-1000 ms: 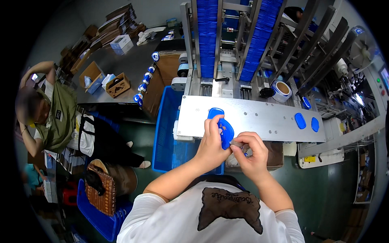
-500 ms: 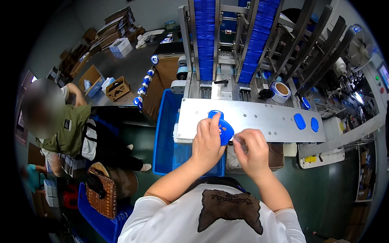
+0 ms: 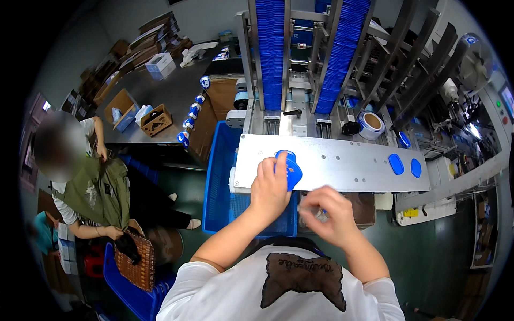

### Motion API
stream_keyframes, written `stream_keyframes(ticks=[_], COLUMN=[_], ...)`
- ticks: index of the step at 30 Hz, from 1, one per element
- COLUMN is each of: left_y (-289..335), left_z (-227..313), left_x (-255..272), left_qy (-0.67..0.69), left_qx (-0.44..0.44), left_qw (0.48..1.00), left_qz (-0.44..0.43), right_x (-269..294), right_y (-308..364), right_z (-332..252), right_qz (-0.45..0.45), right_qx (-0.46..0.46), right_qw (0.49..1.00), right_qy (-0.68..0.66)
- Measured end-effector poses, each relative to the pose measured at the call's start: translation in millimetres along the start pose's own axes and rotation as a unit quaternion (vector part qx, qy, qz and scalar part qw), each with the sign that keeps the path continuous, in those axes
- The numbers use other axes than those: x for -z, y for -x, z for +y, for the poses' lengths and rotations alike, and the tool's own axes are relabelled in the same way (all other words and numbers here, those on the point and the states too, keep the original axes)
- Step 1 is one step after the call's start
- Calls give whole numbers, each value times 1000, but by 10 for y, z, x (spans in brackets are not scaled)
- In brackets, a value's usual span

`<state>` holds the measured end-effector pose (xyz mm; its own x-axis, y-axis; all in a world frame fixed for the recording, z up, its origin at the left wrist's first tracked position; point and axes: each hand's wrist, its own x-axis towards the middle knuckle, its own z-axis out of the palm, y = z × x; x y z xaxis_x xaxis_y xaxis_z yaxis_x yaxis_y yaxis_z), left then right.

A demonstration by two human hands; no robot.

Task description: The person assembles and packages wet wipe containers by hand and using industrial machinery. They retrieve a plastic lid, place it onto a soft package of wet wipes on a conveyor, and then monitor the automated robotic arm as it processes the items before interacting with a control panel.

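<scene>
Our left hand [image 3: 269,188] pinches a blue lid-like piece [image 3: 294,174], seemingly to steady it; at its four o'clock, our right hand [image 3: 331,215] curls, grip too blurred to tell.

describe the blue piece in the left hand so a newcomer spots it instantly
Find the long silver plate below the blue stacks. Near its left end, the left hand holds the blue piece. Unlike the blue ovals at the plate's right, it is held and shows small marks.

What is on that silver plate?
The silver plate has two blue ovals near its right end. Another blue shape, leftward, is partly covered by the left hand and the blue piece it holds. The rest is hidden.
</scene>
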<state>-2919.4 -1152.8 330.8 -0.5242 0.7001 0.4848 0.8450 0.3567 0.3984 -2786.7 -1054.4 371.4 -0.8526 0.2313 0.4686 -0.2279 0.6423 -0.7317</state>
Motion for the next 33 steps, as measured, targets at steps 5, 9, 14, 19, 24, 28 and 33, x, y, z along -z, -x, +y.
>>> stream_keyframes(ticks=[5, 9, 14, 19, 24, 28, 33], left_y=[0, 3, 1, -43, -54, -20, 79], left_z=[-4, 72, 71, -35, 47, -57, -12], left_x=[18, 30, 21, 14, 69, 17, 43], left_qy=[21, 25, -5, -9, 118, 558, 847], left_qx=[6, -9, -38, 6, 6, 160, 187], left_qw=[1000, 1000, 999, 1000, 992, 790, 420], left_qz=[-6, -1, -6, -23, -39, -196, -266], right_x=[45, -77, -96, -30, 8, -1, 50], right_y=[1, -86, -64, 34, 21, 55, 41], right_z=[173, 229, 216, -92, 210, 220, 206], right_qz=[108, 128, 49, 9, 139, 160, 158], right_qx=[-30, 58, 94, 124, -53, -72, -46], right_qw=[992, 977, 988, 991, 988, 977, 976], right_qy=[51, 161, 108, -56, -41, -119, -140])
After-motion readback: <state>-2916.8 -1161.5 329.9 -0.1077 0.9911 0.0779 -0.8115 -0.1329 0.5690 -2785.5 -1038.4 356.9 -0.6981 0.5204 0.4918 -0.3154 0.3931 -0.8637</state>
